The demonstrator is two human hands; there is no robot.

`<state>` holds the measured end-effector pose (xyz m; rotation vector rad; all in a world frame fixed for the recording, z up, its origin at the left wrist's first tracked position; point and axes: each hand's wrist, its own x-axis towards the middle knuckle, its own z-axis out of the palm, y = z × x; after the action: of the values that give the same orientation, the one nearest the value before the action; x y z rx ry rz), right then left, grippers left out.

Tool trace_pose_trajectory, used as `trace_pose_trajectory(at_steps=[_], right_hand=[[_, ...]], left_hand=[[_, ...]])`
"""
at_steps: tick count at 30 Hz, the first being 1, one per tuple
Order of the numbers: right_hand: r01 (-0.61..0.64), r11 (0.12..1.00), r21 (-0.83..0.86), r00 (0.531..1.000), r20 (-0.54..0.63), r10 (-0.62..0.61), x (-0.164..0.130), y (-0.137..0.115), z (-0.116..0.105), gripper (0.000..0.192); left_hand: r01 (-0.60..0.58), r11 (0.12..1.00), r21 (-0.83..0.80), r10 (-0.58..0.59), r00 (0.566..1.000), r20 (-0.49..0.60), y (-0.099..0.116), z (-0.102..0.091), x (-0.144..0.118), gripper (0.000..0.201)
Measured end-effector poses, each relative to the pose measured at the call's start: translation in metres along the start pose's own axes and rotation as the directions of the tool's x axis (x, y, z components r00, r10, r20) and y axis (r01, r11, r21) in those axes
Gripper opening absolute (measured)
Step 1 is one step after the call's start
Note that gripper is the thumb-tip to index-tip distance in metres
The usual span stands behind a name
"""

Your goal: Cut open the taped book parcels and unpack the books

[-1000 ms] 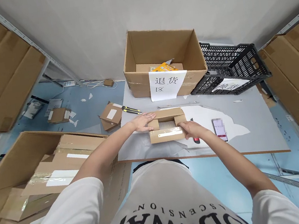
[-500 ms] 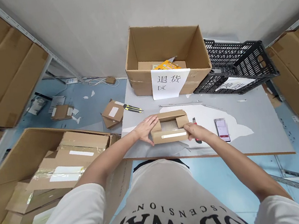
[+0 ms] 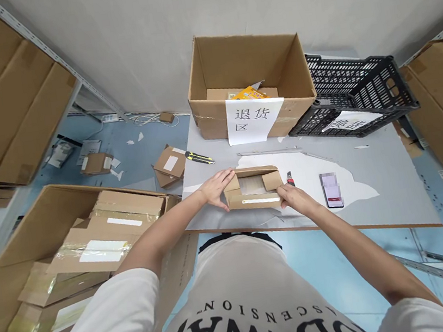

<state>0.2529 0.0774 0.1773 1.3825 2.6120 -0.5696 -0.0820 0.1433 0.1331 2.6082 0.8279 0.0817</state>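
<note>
On the table: two cutters, yellow-black utility knife (image 3: 199, 158) and red one (image 3: 290, 179), one phone (image 3: 331, 190), one black plastic crate (image 3: 353, 93).
</note>
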Motion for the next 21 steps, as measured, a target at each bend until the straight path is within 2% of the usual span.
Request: trace_pose_trajectory(at_steps=[5, 9, 13, 15, 18, 21], right_hand=[[-0.036, 0.969, -0.244, 0.971, -0.236, -0.023, -0.005, -0.002, -0.002, 0.014], [0.032, 0.936, -0.35, 0.957, -0.259, -0.13, -0.02, -0.003, 0.011, 0.015], [0.118, 0.922, -0.369, 0.912, -0.328, -0.248, -0.043, -0.008, 0.049, 0.03], [0.135, 0.923, -0.361, 0.904, -0.337, -0.264, -0.051, -0.01, 0.073, 0.042], [0.046, 0.939, -0.34, 0.927, -0.336, -0.167, -0.052, -0.013, 0.107, 0.052], [-0.027, 0.95, -0.311, 0.943, -0.323, -0.08, -0.042, -0.017, 0.128, 0.053]], left_hand=[[-0.012, 0.999, -0.036, 0.012, 1.0, 0.008, -0.004, 0.003, 0.007, 0.133], [-0.079, 0.995, -0.053, 0.079, 0.997, -0.002, -0.008, 0.006, 0.01, 0.13], [-0.079, 0.996, -0.036, 0.079, 0.997, 0.004, -0.013, 0.007, 0.011, 0.127], [-0.08, 0.997, -0.016, 0.08, 0.997, 0.016, -0.015, 0.007, 0.011, 0.124], [-0.073, 0.997, 0.022, 0.072, 0.996, 0.048, -0.017, 0.006, 0.012, 0.12], [-0.047, 0.997, 0.069, 0.041, 0.995, 0.092, -0.018, 0.003, 0.014, 0.117]])
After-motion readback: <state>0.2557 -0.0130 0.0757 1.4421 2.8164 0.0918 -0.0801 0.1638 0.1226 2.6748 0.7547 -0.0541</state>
